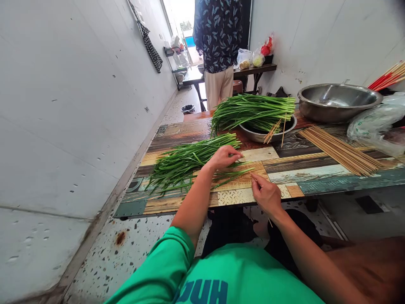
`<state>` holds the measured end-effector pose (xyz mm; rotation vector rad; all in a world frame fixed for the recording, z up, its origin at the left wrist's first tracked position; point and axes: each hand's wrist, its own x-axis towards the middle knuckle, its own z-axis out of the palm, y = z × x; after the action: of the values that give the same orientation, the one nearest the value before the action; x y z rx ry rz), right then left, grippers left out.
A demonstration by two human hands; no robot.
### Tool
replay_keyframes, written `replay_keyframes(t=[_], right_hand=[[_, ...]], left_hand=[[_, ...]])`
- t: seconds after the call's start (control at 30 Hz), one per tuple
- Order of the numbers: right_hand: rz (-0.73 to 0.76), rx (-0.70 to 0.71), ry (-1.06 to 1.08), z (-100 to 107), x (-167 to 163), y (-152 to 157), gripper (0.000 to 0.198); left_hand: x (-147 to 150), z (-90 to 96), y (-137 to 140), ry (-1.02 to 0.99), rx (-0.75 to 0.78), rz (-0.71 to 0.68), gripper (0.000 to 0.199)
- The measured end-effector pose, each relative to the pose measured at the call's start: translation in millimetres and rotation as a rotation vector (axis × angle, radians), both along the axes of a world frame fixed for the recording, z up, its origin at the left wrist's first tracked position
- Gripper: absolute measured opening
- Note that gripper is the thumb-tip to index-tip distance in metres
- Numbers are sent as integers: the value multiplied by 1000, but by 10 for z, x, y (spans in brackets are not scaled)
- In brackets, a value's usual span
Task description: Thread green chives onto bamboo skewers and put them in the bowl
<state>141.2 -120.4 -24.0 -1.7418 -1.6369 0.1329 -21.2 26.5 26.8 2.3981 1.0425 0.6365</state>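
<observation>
Over the root ends of a pile of green garlic chives [180, 162] is my left hand [223, 158], its fingertips pinched together; whatever may be between them is too small to make out. A few separate chives [232, 176] lie on the table between my hands. My right hand [267, 195], closed near the table's front edge, grips a thin bamboo skewer [270, 222]. The skewer's tip points toward the chives' pale ends, and its lower end sticks out below the hand.
A big chive bunch [249, 110] rests across a metal bowl [268, 137] holding several skewers [272, 131]. Many bamboo skewers [343, 151] lie at right, beside a large steel basin [340, 107] and plastic bag [376, 122]. A person [220, 46] stands beyond the table.
</observation>
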Motion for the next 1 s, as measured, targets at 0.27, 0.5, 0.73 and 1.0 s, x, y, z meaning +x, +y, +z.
replay_keyframes(t=[0.27, 0.5, 0.73, 1.0], right_hand=[[0, -43, -68, 1, 0, 8, 35], [16, -48, -63, -20, 8, 9, 36], [9, -50, -56, -18, 6, 11, 35], [12, -39, -42, -23, 5, 6, 35]], left_hand=[[72, -120, 38, 311, 129, 288, 18], [95, -96, -29, 384, 169, 297, 19], [99, -32, -109, 412, 197, 301, 13], [65, -35, -91, 284, 133, 262, 11]])
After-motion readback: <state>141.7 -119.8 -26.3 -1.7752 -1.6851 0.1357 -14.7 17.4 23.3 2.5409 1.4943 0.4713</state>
